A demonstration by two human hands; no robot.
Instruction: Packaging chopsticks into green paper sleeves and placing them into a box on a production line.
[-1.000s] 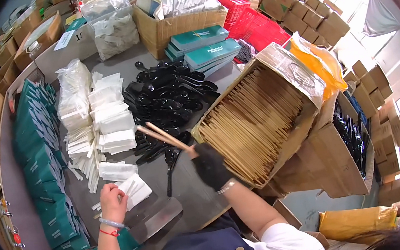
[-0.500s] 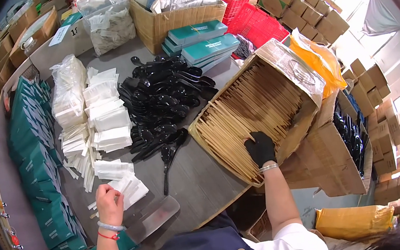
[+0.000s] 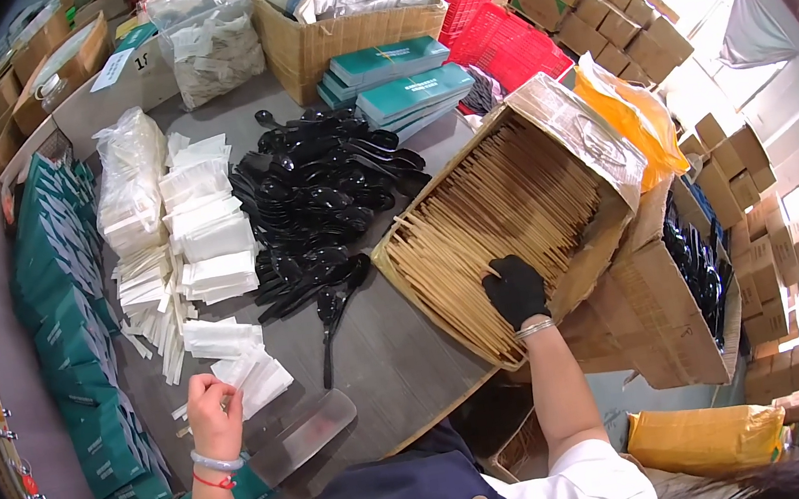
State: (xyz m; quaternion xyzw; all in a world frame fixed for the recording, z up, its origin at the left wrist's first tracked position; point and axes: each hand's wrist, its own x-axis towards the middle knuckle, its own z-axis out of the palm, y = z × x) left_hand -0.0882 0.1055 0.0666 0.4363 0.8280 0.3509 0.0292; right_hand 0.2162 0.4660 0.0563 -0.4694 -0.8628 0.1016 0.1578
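Your right hand [image 3: 514, 292] has swung off the surface [image 3: 402, 345] since a second ago and now sits in the one carton [image 3: 593, 276], gloved fingers down on the wooden sticks [image 3: 462, 226]. Way too many to count, lol; they lie side by side, long axis running upper left to lower right. Can't tell if you're gripping any. Your left hand [image 3: 214, 412] has its fingers bunched over the white slips [image 3: 260, 381]; can't tell if it's pinching one. Two teal stacks [image 3: 414, 94], one black spoon heap [image 3: 322, 199].
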